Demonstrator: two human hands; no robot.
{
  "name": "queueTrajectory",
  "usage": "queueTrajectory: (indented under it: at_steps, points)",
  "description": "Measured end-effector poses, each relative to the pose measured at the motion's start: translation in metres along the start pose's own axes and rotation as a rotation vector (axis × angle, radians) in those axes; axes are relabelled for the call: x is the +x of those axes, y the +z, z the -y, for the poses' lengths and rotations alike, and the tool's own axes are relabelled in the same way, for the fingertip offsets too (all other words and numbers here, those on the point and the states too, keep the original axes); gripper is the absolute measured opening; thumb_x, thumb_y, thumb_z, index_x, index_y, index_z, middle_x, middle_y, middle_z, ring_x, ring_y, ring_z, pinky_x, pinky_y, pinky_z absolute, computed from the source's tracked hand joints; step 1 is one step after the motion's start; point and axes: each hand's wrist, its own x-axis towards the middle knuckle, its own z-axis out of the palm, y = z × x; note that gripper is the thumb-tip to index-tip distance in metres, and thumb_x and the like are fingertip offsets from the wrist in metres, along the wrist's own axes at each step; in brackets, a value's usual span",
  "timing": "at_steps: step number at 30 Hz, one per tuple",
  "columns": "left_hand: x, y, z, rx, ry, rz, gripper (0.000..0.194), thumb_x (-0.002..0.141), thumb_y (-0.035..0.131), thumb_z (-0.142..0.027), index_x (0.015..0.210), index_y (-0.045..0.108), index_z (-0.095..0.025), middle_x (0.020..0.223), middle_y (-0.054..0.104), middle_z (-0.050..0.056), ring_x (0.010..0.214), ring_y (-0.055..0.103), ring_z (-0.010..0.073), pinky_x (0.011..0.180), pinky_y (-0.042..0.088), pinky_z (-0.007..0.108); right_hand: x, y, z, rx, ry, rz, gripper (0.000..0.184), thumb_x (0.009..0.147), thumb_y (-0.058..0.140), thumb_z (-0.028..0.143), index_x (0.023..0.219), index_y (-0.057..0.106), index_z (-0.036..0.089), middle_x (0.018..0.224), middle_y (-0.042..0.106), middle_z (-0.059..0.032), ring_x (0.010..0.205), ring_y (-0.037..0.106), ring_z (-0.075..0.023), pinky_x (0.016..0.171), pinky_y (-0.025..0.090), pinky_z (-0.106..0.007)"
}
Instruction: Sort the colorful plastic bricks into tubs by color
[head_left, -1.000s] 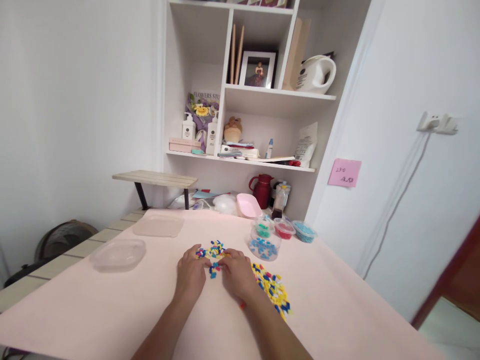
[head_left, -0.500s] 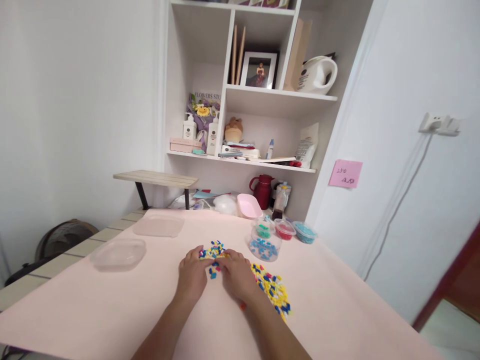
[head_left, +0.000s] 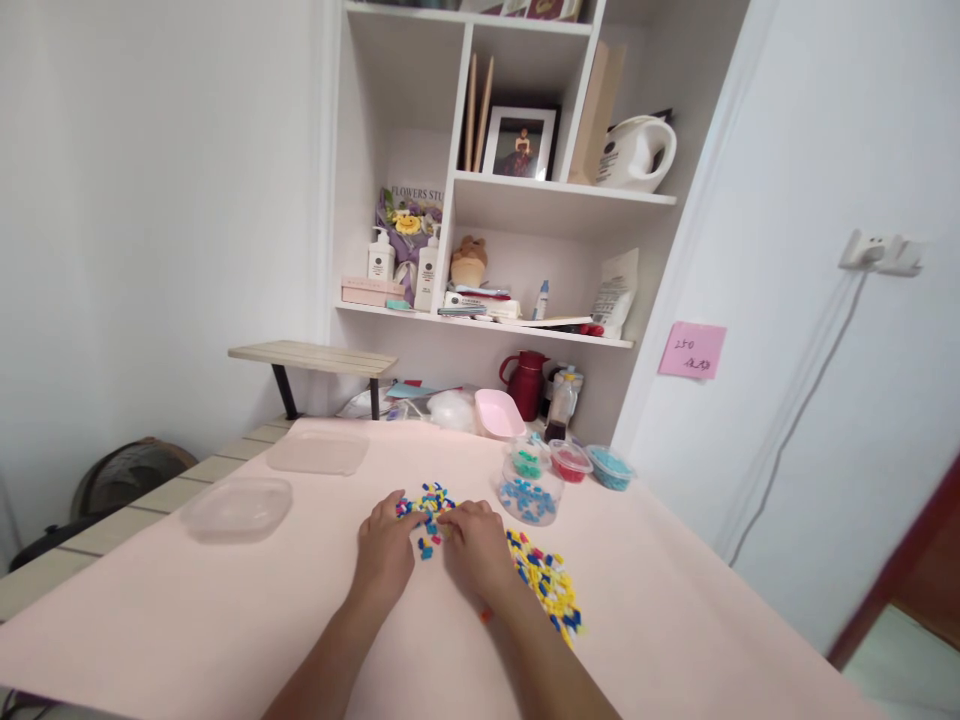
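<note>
A small heap of mixed colored pieces, blue, yellow, white and pink, lies on the pink table cover between my hands. My left hand rests at the heap's left side, thumb and fingers apart, the fingertips touching pieces. On the right, my right hand has its fingers curled together at the heap's near edge; whatever they pinch is too small to make out. A few loose blue pieces sit just below the heap. Beside my right wrist spreads a larger pile of mostly yellow and blue pieces.
Clear tubs stand at the right: blue pieces, green pieces, red pieces, light blue pieces. A clear container and a flat lid lie left. A pink basin and red jug are behind.
My right hand has drawn slightly away from my left thumb, its fingers curling more. The gap between the hands is wider and shows more of the heap.
</note>
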Motion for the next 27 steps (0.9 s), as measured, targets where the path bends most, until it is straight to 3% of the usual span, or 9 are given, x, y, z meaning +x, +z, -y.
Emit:
queueTrajectory:
  at_steps: [8,17,27]
  points:
    - [-0.001,0.002,0.002,0.003,0.073,0.017,0.040,0.081,0.049,-0.005,0.090,0.078,-0.032,0.139,0.053,0.005,0.129,0.043,0.0245,0.105,0.034,0.042,-0.004,0.008,-0.003,-0.073,0.011,0.032,0.033,0.091,0.046,0.019,0.102,0.073,0.034,0.105,0.066,-0.0067,0.102,0.053,-0.0258,0.081,0.036,-0.036]
    - [-0.002,0.004,0.001,0.013,0.106,0.057,0.045,0.081,0.050,-0.005,0.098,0.076,-0.038,0.143,0.050,0.003,0.132,0.039,0.0231,0.106,0.030,0.043,-0.002,0.011,-0.006,-0.060,0.008,0.007,0.038,0.091,0.047,0.018,0.115,0.067,0.041,0.108,0.063,-0.0058,0.100,0.054,-0.0233,0.082,0.038,-0.033]
    - [-0.002,-0.002,-0.002,-0.052,0.140,-0.018,0.041,0.083,0.049,-0.005,0.090,0.078,-0.034,0.135,0.057,0.003,0.125,0.047,0.0214,0.107,0.033,0.042,-0.001,0.011,-0.006,-0.022,-0.019,0.014,0.040,0.088,0.049,0.014,0.112,0.069,0.039,0.112,0.063,-0.0037,0.101,0.055,-0.0213,0.085,0.039,-0.031]
